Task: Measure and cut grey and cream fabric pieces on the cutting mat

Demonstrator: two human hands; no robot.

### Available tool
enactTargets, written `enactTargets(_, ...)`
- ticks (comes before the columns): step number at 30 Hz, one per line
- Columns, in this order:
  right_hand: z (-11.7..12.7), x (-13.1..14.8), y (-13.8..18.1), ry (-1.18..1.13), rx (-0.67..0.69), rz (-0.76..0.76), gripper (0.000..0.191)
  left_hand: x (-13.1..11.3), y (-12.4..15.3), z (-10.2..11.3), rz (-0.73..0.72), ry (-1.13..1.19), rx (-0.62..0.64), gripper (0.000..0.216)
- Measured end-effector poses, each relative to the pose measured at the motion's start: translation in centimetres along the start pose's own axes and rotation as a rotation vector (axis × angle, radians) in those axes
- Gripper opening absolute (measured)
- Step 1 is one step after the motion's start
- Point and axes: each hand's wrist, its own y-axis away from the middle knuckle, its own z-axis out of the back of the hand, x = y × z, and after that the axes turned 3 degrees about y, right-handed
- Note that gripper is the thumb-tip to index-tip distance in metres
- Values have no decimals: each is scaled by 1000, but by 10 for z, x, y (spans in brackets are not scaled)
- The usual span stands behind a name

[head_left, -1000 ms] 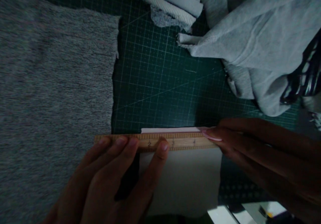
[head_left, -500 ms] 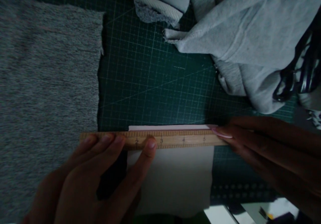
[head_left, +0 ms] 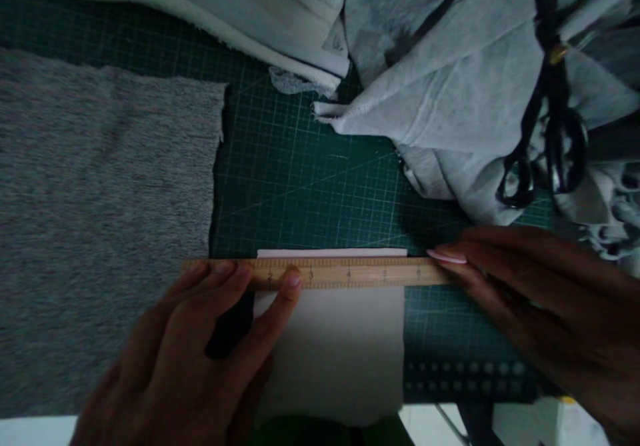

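A wooden ruler (head_left: 367, 273) lies across the top part of a white rectangular piece (head_left: 330, 346); whether that is cloth or paper I cannot tell. A narrow strip of the piece shows above the ruler's upper edge. My left hand (head_left: 200, 339) holds the ruler down, its fingertips and thumb pressed on the left half. At the ruler's right end, my right hand (head_left: 530, 293) pinches a thin, pale pink tailor's chalk (head_left: 447, 257). The chalk sits just past the white piece's right edge, near the ruler's upper edge.
A green cutting mat (head_left: 310, 186) lies underneath. Grey knit fabric (head_left: 110, 233) covers the left side. Crumpled light grey cloth (head_left: 440, 93) is heaped at the upper right, with black-handled scissors (head_left: 555, 113) on it. More pale cloth (head_left: 240, 6) lies at the top.
My right hand has moved the chalk rightward, away from the white piece's edge. My left hand still presses the ruler. The view has shifted, bringing more of the scissors into sight.
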Motion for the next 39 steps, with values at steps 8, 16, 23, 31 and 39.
enactTargets(8, -29, 18, -72, -109, -121, 85, 14, -2, -37, -1, -98, -19, -143, 38)
enactTargets(16, -27, 1, -3, 125, -149, 29, 42, 4, -42, 12, -55, -87, -210, 27)
enactTargets(23, -38, -20, 39, 259, -205, 7, 16, 6, -47, 19, -146, -102, -229, 10)
enactTargets(31, -25, 10, 39, 258, -294, 117, 15, 18, -23, 44, -186, 67, -302, 22)
enactTargets(39, -20, 46, -44, 294, -299, 223, 41, 72, -23, 79, 220, 24, -435, 36)
